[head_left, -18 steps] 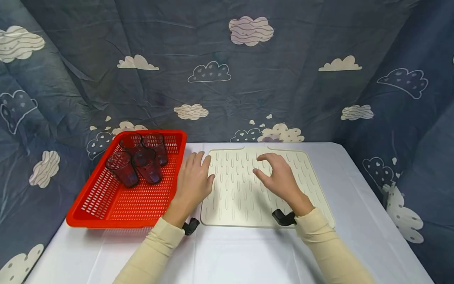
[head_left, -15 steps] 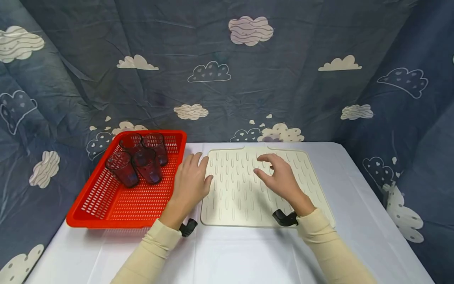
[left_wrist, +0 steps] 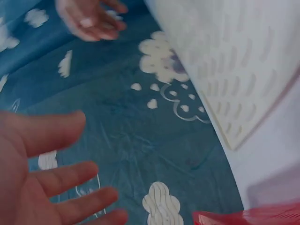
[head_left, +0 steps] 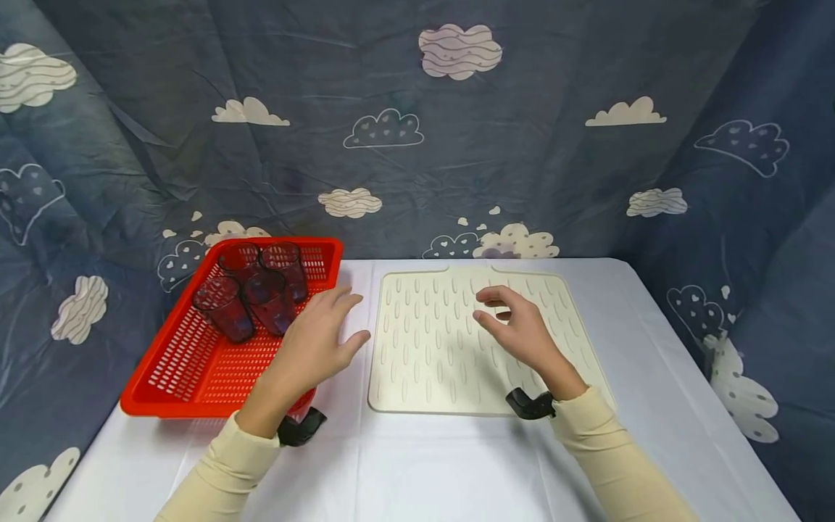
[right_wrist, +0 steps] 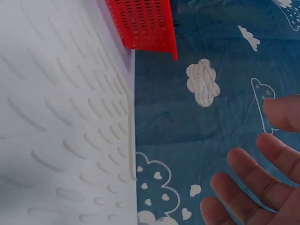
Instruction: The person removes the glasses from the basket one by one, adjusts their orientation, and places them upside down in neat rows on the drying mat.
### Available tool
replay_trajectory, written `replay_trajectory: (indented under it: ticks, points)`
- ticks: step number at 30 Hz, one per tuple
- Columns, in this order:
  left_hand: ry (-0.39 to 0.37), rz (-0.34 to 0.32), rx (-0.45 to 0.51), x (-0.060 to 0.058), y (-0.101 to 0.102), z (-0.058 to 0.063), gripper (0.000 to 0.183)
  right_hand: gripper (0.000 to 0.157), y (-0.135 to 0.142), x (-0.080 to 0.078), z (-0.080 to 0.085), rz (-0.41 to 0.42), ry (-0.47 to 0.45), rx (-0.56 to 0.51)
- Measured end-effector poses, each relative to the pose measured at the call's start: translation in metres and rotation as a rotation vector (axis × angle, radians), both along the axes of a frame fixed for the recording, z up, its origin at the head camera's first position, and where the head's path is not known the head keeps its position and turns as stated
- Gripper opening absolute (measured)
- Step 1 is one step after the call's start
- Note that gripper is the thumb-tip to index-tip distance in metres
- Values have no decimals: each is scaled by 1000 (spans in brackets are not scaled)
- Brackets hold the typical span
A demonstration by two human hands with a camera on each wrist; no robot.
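Observation:
My left hand [head_left: 312, 342] is over the right rim of a red plastic basket [head_left: 172, 402], fingers spread and holding nothing. Several dark purple, see-through glasses stand tilted in the basket's far left part; the front left glass [head_left: 225, 312] and the front right glass [head_left: 269, 301] show most fully. Above a cream ridged drying mat [head_left: 417, 362] hovers my right hand [head_left: 522, 330], its fingers loosely bent around nothing. In the left wrist view, the thumb and fingers [left_wrist: 77, 201] of the left hand are apart. The right wrist view shows relaxed right fingers [right_wrist: 253, 178].
A white cloth covers the table [head_left: 443, 464], whose far edge meets a dark blue curtain [head_left: 385, 65] printed with clouds. The basket stands left of the mat, with a narrow strip of cloth between them. Each wrist carries a black camera mount.
My left hand has moved left, from beside the mat's left edge to over the basket's right rim. The right hand has shifted slightly right. Glasses and mat stay in place.

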State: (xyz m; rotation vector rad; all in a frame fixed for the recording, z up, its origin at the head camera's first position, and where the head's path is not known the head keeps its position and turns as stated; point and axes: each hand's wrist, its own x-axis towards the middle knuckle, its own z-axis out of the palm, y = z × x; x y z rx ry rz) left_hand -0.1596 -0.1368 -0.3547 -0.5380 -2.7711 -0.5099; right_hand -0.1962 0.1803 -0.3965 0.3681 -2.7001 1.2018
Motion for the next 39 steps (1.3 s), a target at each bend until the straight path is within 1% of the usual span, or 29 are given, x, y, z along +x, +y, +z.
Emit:
replay_trajectory:
  ticks: [3, 4, 6, 9, 11, 17, 18, 21, 23, 25, 29, 32, 36, 39]
  points:
    - [-121, -32, 86, 3, -13, 8, 53, 34, 0, 1, -1, -2, 2, 9]
    - [-148, -38, 108, 4, -18, 10, 53, 33, 0, 2, -1, -2, 0, 9]
    - [-187, -40, 121, 4, -27, 16, 52, 33, 1, 2, -1, 1, -9, -2]
    - [-215, -35, 113, 3, -43, 24, 51, 32, 2, 2, -1, 9, -36, -36]
    - [-217, -30, 93, -1, -55, 31, 49, 31, 4, 1, 0, 15, -62, -64]
    - [-245, 22, 44, -16, -89, 50, 50, 30, 14, 2, -2, 35, -147, -140]
    - [-260, 35, 42, -19, -93, 53, 51, 31, 16, 3, -2, 38, -156, -153]
    - [-294, 75, 40, -29, -106, 58, 54, 32, 21, 3, -3, 46, -181, -191]
    - [-314, 97, 44, -35, -114, 57, 56, 35, 23, 3, -3, 53, -207, -214]
    - [-323, 119, 37, -41, -121, 54, 59, 37, 25, 3, -5, 61, -234, -230]
    - [-326, 171, -1, -52, -136, 42, 66, 42, 27, 3, -7, 81, -297, -258]
    - [-338, 225, -35, -60, -146, 33, 71, 47, 31, 3, -9, 90, -342, -285]
    - [-383, 285, -60, -66, -155, 25, 80, 52, 37, 3, -13, 87, -397, -327]
    - [-434, 324, -61, -68, -160, 20, 87, 53, 40, 4, -15, 94, -419, -348]
